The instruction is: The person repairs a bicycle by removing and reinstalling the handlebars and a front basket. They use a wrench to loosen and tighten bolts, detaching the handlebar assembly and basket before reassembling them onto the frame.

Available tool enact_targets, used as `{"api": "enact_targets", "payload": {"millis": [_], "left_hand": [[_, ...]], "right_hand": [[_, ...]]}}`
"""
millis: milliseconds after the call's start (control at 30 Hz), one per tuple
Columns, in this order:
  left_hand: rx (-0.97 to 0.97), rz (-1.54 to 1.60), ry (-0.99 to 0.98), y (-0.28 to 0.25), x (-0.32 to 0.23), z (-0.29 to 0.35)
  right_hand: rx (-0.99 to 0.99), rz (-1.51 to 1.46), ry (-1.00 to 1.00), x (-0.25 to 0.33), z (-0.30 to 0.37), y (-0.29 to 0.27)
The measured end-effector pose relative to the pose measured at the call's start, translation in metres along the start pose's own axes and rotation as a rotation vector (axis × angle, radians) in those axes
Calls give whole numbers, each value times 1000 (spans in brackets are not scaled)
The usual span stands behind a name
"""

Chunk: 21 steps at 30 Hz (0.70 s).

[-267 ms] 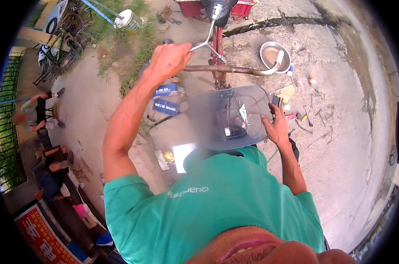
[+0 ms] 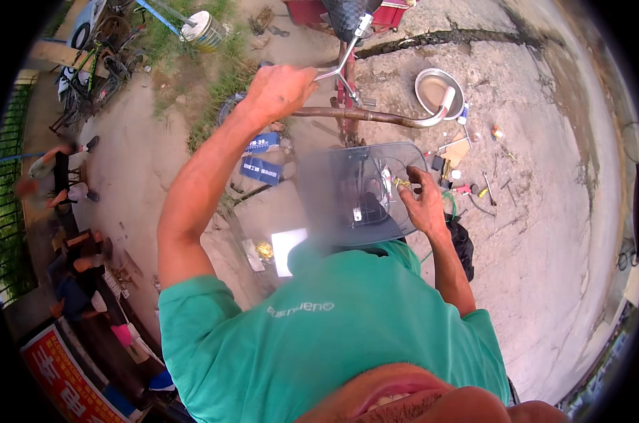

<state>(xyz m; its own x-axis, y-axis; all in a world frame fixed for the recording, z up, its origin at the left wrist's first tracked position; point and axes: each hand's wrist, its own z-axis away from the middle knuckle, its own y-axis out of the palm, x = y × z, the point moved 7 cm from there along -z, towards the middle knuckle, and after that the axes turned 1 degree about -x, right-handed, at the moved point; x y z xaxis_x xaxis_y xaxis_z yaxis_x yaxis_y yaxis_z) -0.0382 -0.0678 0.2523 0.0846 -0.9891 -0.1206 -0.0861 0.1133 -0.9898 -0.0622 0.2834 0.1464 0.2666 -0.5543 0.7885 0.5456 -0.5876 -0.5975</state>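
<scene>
My left hand [image 2: 281,90] is closed around one arm of a Y-shaped socket wrench [image 2: 343,62]. The wrench's other two arms point away from the fist, above a rusty handlebar [image 2: 376,114]. Below the handlebar is a dark wire-mesh basket [image 2: 397,156], close in front of my chest; a grey blur covers its left side. My right hand [image 2: 428,208] is over the basket's right side, with a small brass-coloured piece [image 2: 402,182] pinched at its fingertips. Papers and dark objects show inside the basket, partly through the mesh.
A metal basin [image 2: 422,99] sits on the concrete beyond the handlebar. Scattered tools [image 2: 490,189] lie to the right. Blue boxes [image 2: 259,170] and a white sheet [image 2: 288,250] are on the left. Farther left are seated people [image 2: 66,176], bicycles [image 2: 87,81] and a bucket [image 2: 203,32].
My right hand has come off the basket's right rim and moved inward, now with the small brass-coloured piece in its fingers. The wrench in my left hand has tilted slightly to the right.
</scene>
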Motion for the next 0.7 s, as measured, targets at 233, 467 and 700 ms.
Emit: {"api": "enact_targets", "payload": {"millis": [233, 467, 700], "left_hand": [[45, -39, 56, -15, -9, -15], [47, -35, 62, -12, -15, -23], [125, -74, 117, -10, -23, -42]], "right_hand": [[20, 69, -247, 25, -68, 8], [39, 270, -455, 59, -156, 49], [392, 200, -203, 22, -217, 92]]}}
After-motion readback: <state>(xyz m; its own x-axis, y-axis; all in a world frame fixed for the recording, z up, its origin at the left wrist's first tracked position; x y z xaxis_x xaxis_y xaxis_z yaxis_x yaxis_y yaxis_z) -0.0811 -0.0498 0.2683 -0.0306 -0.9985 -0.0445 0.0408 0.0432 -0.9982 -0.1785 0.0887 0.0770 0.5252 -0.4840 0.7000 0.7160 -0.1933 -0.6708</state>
